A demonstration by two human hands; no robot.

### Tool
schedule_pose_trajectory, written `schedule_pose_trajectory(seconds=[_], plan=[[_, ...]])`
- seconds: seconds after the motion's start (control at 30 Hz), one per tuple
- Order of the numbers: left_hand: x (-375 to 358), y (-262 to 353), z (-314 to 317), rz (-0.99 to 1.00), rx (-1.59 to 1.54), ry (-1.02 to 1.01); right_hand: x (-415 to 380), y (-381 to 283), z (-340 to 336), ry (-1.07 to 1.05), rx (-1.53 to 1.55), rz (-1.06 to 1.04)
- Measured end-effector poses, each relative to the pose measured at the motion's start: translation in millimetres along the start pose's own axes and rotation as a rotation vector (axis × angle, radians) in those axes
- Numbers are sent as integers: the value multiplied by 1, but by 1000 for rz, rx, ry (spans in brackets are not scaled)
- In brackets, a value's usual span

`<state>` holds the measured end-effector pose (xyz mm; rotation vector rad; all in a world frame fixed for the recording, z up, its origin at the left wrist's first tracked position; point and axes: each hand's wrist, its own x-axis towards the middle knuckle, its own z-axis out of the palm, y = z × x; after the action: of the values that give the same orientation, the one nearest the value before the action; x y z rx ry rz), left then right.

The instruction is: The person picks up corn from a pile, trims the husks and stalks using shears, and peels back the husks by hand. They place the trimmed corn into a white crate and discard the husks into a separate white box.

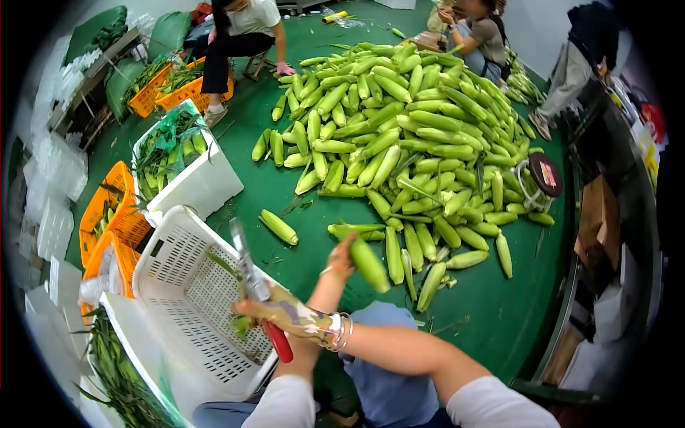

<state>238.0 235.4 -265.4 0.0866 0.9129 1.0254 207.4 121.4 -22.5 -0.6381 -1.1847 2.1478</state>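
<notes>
My arms cross in front of me. My left hand (340,258) reaches toward the pile and is closed on an ear of corn (369,265), green husk on, slightly blurred. Over to the left, my right hand (289,312), in a camouflage-patterned glove, grips a knife (246,260); its metal blade points up and away, and the red handle (278,342) sticks out below. Beneath that hand is a white perforated basket (153,267) with a few green husk scraps inside. Ahead lies a large pile of unhusked corn (428,121) on the green floor.
A single ear (278,227) lies apart on the floor. White foam boxes (207,182) and orange crates (118,185) with corn and leaves line the left. A dark red round stool (546,175) stands at the pile's right. Several people (246,36) are around the pile's far side.
</notes>
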Motion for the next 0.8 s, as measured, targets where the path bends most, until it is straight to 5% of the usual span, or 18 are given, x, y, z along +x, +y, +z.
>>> schedule_pose_trajectory(seconds=[0.07,0.13,0.2,0.37,0.47,0.53,0.57,0.6,0.67,0.73,0.8], plan=[[89,-51,-1,10,-205,-16,4,-8,-21,-32,124,18],[75,-54,34,39,-247,-25,7,-10,-40,124,343,28],[71,-50,18,16,-250,-404,7,-11,-57,194,314,-210],[-110,46,-37,218,170,-312,14,-40,-59,117,462,-168],[-311,109,-73,736,807,267,30,-35,-47,-14,499,-172],[-421,125,-126,969,703,714,30,-29,-33,-52,415,-143],[-484,128,-161,1161,628,644,31,-22,-22,-61,382,-133],[-531,131,-198,1123,1172,1415,34,-17,-12,-91,357,-95],[-608,126,-252,799,1349,1959,40,3,1,-136,312,-63],[-654,111,-272,295,1294,2016,45,18,17,-114,285,57],[-662,116,-297,421,1217,1887,53,42,24,-118,204,63]])
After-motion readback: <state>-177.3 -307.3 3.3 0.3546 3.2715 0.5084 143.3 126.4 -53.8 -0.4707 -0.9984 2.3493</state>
